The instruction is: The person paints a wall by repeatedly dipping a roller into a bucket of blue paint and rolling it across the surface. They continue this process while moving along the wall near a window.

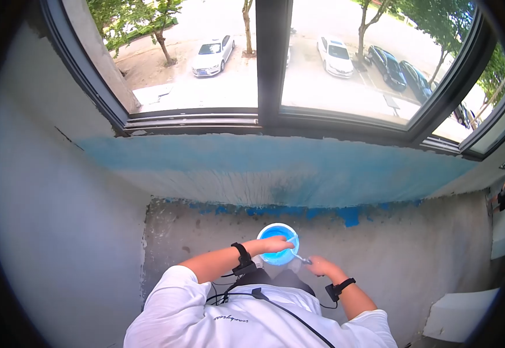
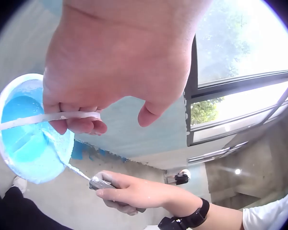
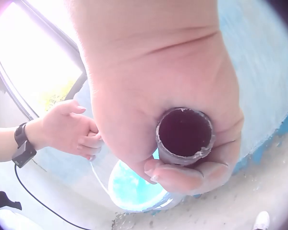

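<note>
A white bucket [image 1: 278, 225] holding bright blue paint [image 2: 19, 120] stands in front of the person's legs. My left hand [image 1: 277, 244] reaches over the bucket and holds its white strap handle [image 2: 43, 118], fingers curled under it. In the head view my right hand [image 1: 322, 266] is just right of the bucket. It grips a paint roller by the grey handle [image 3: 185, 158], whose hollow end faces the right wrist camera. From there a thin paint-coated rod [image 2: 79, 171] runs over the rim into the bucket. The roller's far end lies low in the blue paint and is not distinct.
Ahead is a wall [image 1: 223, 156] partly coated light blue, under a dark-framed window [image 1: 273, 69]. Blue patches [image 1: 351, 216] mark the base along the grey floor [image 1: 391, 255]. A white wall [image 1: 44, 203] stands left, and another person [image 1: 504, 197] is far right.
</note>
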A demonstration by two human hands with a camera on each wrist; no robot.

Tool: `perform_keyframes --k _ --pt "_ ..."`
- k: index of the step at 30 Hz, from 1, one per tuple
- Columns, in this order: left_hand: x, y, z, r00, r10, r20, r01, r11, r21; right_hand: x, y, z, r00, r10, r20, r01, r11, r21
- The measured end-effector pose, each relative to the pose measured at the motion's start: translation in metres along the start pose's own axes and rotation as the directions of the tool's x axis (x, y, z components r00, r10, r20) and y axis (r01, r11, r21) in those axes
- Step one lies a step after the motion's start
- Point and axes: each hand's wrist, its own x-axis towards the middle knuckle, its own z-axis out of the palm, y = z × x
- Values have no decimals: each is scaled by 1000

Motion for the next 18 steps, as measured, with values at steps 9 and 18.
perform_keyframes --k 9,18 --pt "3 46 1 993 -115 14 114 957 -268 23 -3 -44 976 -211 -52 175 906 -385" --pt "31 96 26 972 -195 -131 122 896 -426 16 42 -96 970 -241 -28 206 881 -426"
